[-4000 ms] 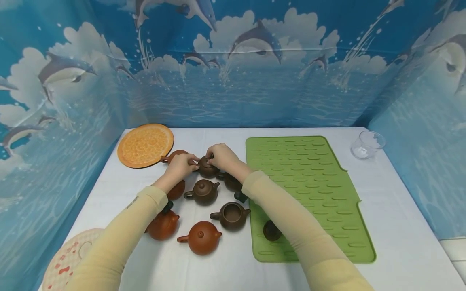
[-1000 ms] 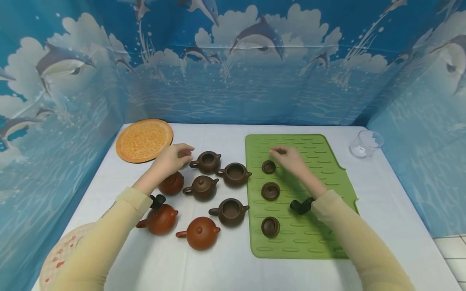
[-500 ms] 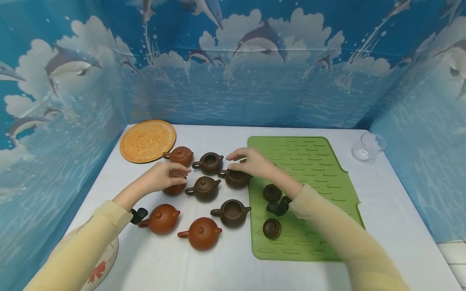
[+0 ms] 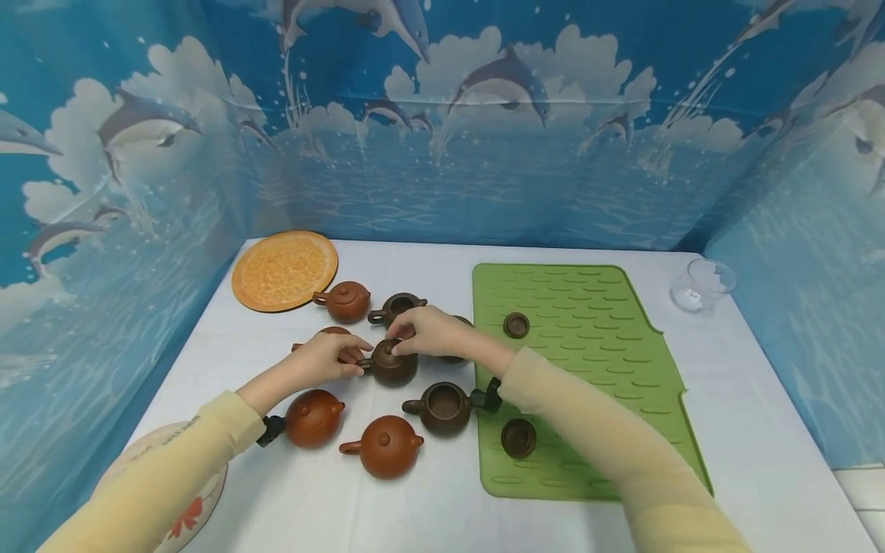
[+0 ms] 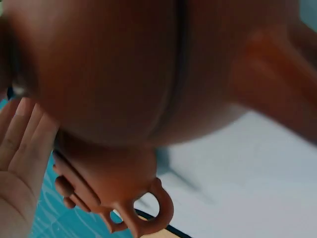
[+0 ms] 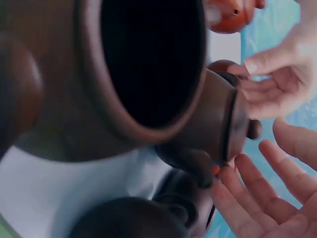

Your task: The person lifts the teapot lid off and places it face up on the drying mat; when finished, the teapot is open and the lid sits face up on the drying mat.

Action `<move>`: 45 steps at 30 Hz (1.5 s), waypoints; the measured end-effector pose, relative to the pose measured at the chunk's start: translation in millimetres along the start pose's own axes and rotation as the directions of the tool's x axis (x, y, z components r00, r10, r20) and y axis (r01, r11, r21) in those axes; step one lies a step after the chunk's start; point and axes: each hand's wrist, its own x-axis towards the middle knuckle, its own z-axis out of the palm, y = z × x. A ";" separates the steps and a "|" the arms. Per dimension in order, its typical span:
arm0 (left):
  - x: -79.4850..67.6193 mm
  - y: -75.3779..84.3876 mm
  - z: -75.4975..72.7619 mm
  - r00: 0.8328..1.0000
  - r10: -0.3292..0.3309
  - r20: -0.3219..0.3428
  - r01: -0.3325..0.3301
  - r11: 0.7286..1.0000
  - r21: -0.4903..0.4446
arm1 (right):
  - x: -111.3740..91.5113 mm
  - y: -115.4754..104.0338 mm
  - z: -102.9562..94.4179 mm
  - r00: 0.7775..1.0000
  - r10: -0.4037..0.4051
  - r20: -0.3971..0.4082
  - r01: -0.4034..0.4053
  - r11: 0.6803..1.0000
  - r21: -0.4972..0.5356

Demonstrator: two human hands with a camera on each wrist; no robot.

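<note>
Teapot (image 4: 391, 366) sits mid-table between both hands, lid on. Left hand (image 4: 330, 359) touches its handle side at nine o'clock with relaxed fingers; right hand (image 4: 427, 332), at one o'clock, reaches its lid knob, fingers apart.

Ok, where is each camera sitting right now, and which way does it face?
Head: above the table, looking forward and down; both sleeved arms, left hand and right hand at the dark lidded teapot.
Left wrist: low on the table, close against a red-brown teapot; left fingers at the edge.
Right wrist: low, by an open dark teapot; both hands' fingers.
Shared: head and right wrist both show the lidded teapot.
</note>
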 end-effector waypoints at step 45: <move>4.4 3.8 10.8 0.992 -0.054 -0.110 0.054 0.999 -0.005 | -142.0 135.1 -35.5 0.912 0.373 -0.173 0.019 0.383 0.924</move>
